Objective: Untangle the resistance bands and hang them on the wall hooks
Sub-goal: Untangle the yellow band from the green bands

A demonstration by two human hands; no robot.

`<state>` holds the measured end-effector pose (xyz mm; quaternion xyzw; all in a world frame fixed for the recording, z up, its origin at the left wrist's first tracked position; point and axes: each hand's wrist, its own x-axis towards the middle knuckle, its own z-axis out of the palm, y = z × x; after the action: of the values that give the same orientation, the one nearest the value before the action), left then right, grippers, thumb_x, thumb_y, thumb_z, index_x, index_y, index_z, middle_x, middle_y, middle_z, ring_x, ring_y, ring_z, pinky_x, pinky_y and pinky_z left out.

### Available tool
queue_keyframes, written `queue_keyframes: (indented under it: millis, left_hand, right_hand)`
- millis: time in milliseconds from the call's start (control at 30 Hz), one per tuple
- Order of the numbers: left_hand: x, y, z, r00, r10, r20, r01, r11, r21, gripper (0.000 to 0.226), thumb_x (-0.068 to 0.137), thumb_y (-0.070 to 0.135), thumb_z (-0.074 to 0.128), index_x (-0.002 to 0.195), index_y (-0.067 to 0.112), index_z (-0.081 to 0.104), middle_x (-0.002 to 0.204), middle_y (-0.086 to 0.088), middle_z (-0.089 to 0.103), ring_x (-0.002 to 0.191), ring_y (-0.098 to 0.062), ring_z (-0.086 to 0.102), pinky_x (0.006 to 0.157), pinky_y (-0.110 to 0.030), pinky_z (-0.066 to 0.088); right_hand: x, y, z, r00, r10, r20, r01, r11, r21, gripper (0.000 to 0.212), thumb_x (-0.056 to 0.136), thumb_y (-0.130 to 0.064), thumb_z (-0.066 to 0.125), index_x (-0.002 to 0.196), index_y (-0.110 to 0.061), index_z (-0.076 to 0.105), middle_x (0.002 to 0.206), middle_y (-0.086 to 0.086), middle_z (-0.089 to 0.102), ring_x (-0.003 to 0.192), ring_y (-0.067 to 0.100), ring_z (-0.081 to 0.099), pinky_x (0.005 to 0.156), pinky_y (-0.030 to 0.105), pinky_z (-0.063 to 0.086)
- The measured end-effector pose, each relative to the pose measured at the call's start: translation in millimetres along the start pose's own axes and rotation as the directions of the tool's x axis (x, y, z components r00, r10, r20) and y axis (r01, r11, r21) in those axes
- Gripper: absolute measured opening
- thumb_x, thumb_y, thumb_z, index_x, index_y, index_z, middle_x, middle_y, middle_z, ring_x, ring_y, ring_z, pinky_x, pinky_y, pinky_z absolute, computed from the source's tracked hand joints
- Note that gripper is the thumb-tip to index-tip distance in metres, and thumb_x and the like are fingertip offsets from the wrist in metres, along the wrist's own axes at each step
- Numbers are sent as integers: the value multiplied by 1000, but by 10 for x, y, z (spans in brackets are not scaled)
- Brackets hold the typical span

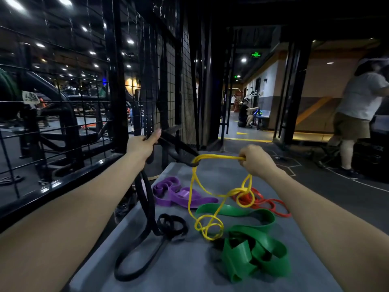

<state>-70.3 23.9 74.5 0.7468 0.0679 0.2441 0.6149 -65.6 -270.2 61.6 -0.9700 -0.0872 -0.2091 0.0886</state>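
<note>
Two grips busy: left hand (145, 142) clamped on black band (147, 205), raised for slack; right hand (255, 161) pinching yellow band (195, 186), lifting knots off tabletop (189, 270). Green band (252, 253) beneath yellow.

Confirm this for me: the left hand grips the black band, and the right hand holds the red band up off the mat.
One detail is wrong. In the head view, the right hand holds the yellow band, not the red band, which lies on the mat. The left hand does grip the black band.

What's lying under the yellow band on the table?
The yellow band crosses over the green band and the red band; the grey table shows between. Parts beneath the knots are hidden.
</note>
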Motion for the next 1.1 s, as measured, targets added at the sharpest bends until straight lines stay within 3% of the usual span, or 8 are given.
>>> queue_keyframes:
  millis: [133, 367, 533, 667, 833, 933, 1033, 1100]
  left_hand:
    - [-8, 1, -19, 999, 1, -49, 1, 999, 52, 45, 83, 48, 62, 57, 13, 51, 56, -4, 39, 49, -15, 35, 47, -24, 28]
    - [-10, -131, 27, 995, -22, -94, 23, 1000, 12, 42, 81, 45, 66, 60, 12, 53, 61, -2, 46, 58, -17, 43, 49, -22, 31]
    - [-80, -189, 112, 992, -33, -122, 40, 998, 55, 37, 81, 45, 66, 76, 9, 60, 69, -3, 53, 66, -20, 49, 53, -26, 34]
    - [-212, -341, 254, 997, -72, -19, 73, 994, 84, 42, 82, 49, 63, 83, 7, 63, 80, -7, 59, 79, -22, 53, 70, -30, 43]
    - [-550, -568, 512, 945, -124, 303, 140, 990, -32, 25, 77, 23, 75, 68, 13, 53, 55, -1, 54, 51, -15, 45, 46, -22, 35]
    - [-761, -769, 636, 883, -62, 466, 87, 996, -32, 23, 66, 1, 79, 70, 14, 60, 53, 9, 64, 52, -6, 57, 55, -22, 42]
    - [-938, -972, 697, 844, -58, 533, 95, 994, -43, 27, 52, 13, 87, 71, 18, 67, 65, 6, 68, 66, -13, 60, 68, -28, 48]
    - [-1039, -1047, 719, 831, -81, 550, 102, 995, -9, 30, 54, 16, 88, 75, 20, 67, 71, 5, 68, 70, -13, 59, 65, -22, 46]
  right_hand:
    - [-175, 211, 167, 987, 118, 109, -102, 985, -140, 10, 82, -8, 58, 73, -10, 54, 81, 9, 48, 76, 28, 51, 61, 32, 39]
    - [-437, 495, 455, 938, 265, 223, -239, 962, -135, 17, 83, -2, 47, 67, -9, 47, 82, 13, 55, 74, 30, 54, 62, 33, 42]
    - [-569, 507, 533, 927, 311, 209, -301, 950, -79, 17, 86, 0, 45, 93, 0, 61, 100, 22, 64, 93, 37, 63, 67, 33, 43]
    - [-485, 231, 456, 951, 275, 143, -298, 937, 182, 18, 83, -6, 57, 67, 0, 62, 74, 19, 65, 72, 31, 63, 58, 23, 42]
    - [-428, -220, 317, 952, 124, 280, -271, 767, 581, 21, 85, -9, 65, 66, 1, 63, 58, 11, 63, 45, 11, 59, 51, 19, 52]
    - [-436, -399, 305, 954, 68, 291, -253, 704, 664, 27, 87, -7, 63, 61, -1, 58, 48, 2, 58, 34, -1, 54, 39, 11, 44]
    - [-454, -494, 356, 957, 39, 288, -232, 697, 678, 31, 87, -7, 63, 57, -3, 56, 44, -2, 58, 35, 0, 54, 43, 13, 47]
    - [-470, -514, 435, 956, 21, 294, -225, 696, 682, 30, 87, -8, 63, 58, -5, 57, 52, 6, 60, 43, 7, 58, 56, 22, 54]
